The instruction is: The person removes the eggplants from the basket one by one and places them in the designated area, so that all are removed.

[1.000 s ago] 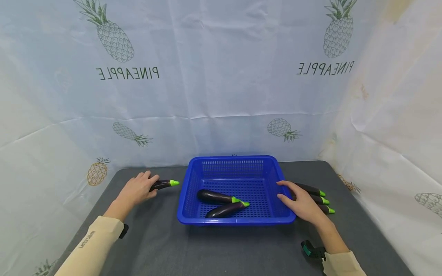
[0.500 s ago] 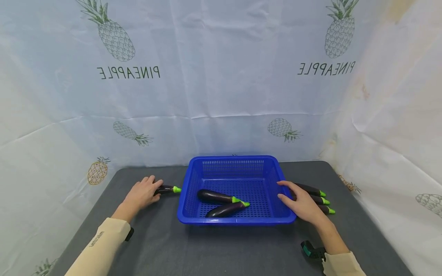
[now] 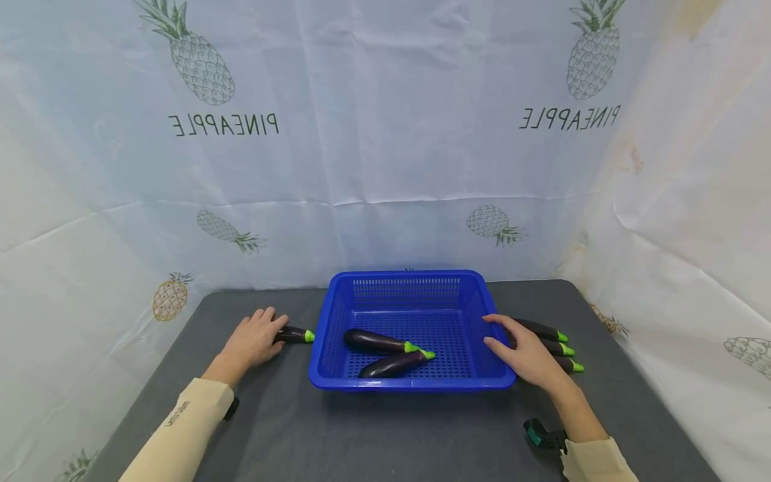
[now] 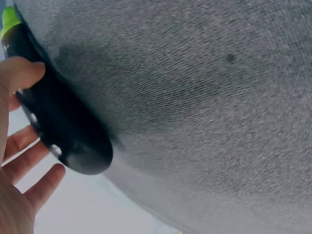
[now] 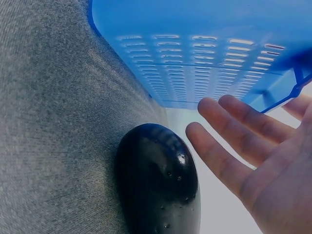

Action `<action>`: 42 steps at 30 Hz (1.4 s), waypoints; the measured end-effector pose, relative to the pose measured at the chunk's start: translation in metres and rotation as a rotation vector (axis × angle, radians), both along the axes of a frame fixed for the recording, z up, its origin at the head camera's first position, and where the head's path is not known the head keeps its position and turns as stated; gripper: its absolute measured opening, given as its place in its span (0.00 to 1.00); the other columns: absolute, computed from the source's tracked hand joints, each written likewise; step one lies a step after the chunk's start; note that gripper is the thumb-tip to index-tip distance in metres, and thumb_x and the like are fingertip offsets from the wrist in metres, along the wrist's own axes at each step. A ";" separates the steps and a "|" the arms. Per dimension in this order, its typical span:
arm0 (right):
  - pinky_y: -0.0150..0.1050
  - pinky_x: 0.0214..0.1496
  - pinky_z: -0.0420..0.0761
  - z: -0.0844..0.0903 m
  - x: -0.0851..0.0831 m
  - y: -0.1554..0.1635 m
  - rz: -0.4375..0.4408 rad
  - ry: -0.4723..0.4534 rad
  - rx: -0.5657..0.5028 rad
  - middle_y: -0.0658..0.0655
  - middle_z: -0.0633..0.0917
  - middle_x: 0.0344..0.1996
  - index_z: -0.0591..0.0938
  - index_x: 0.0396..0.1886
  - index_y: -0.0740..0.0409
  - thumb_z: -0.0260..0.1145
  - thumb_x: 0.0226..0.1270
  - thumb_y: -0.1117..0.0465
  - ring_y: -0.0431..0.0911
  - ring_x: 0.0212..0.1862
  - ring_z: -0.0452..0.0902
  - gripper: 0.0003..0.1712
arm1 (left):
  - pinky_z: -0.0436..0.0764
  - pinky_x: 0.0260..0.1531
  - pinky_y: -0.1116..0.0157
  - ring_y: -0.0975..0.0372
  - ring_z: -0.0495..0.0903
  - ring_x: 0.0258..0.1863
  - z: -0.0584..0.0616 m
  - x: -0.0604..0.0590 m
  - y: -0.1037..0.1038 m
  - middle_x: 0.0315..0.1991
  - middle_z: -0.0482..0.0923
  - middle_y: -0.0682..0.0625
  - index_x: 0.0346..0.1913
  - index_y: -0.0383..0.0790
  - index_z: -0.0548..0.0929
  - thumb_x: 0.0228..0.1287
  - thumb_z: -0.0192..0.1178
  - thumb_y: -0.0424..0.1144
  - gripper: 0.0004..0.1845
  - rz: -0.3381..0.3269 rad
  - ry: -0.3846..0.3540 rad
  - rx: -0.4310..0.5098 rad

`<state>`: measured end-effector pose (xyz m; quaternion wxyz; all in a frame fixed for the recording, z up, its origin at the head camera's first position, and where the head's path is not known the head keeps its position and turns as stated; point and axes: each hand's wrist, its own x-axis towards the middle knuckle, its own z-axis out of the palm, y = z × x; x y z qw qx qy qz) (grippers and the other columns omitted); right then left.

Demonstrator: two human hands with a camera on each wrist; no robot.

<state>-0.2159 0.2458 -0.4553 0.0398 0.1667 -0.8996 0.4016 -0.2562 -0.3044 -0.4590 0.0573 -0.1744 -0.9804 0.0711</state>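
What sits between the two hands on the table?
Head view: the blue basket with two eggplants inside lies between the left hand and right hand.

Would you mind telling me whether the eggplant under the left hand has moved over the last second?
Yes. The eggplant under the left hand has shifted toward the person along the blue basket's left wall, its green tip now lower against it.

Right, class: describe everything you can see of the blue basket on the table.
The blue basket is a shallow rectangular tray of glossy plastic, its walls and floor pierced with small slots, with a rolled rim. It sits upright and level on the dark grey table, near the back. Two eggplants lie inside, green-capped ends to the right, seemingly touching. The right hand hovers by its right rim; contact is unclear. The left hand rests apart, to its left.
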 end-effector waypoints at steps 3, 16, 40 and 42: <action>0.64 0.58 0.76 0.001 0.000 0.000 0.000 -0.002 -0.006 0.67 0.74 0.68 0.72 0.71 0.57 0.63 0.77 0.48 0.66 0.66 0.71 0.30 | 0.77 0.40 0.45 0.47 0.74 0.45 0.004 0.000 0.002 0.43 0.72 0.42 0.54 0.42 0.79 0.62 0.71 0.46 0.22 0.002 -0.015 0.015; 0.64 0.59 0.76 0.003 0.001 0.000 -0.004 0.000 0.011 0.67 0.74 0.68 0.72 0.71 0.57 0.63 0.77 0.49 0.66 0.66 0.71 0.29 | 0.78 0.41 0.46 0.47 0.76 0.44 0.023 0.005 0.011 0.45 0.74 0.41 0.57 0.38 0.80 0.67 0.66 0.43 0.19 -0.006 0.016 0.061; 0.62 0.56 0.79 0.004 0.001 -0.001 -0.011 -0.002 0.009 0.68 0.74 0.68 0.73 0.70 0.57 0.63 0.76 0.49 0.64 0.63 0.75 0.29 | 0.79 0.31 0.55 0.53 0.77 0.33 0.103 0.015 0.070 0.38 0.77 0.45 0.47 0.37 0.82 0.68 0.65 0.37 0.09 -0.215 0.204 0.216; 0.61 0.55 0.80 0.004 0.001 -0.001 -0.010 -0.004 0.007 0.68 0.74 0.68 0.73 0.70 0.57 0.63 0.76 0.49 0.63 0.62 0.76 0.29 | 0.80 0.31 0.55 0.53 0.78 0.34 0.108 0.016 0.078 0.39 0.78 0.45 0.47 0.37 0.83 0.68 0.65 0.37 0.09 -0.240 0.209 0.236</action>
